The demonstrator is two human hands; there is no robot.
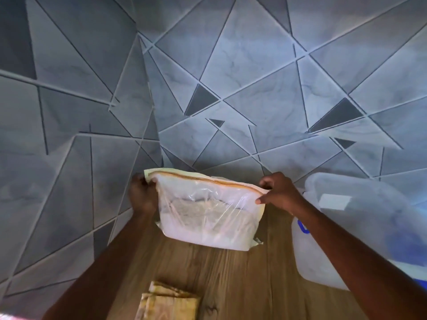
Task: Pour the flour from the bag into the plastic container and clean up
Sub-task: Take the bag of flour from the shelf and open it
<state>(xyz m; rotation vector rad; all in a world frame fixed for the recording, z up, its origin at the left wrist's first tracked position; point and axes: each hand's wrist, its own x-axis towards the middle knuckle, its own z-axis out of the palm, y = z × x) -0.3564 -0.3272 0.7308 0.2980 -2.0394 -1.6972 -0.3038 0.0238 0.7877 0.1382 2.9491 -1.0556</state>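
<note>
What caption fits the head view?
Both hands hold a flour bag by its top corners beside a plastic container.

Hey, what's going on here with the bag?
A person holds a clear zip bag of flour above a wooden table, the left hand and right hand each pinching a top corner. The zip looks closed, so nothing is poured yet. A plastic container waits at the right; a folded cloth lies nearer.
</note>
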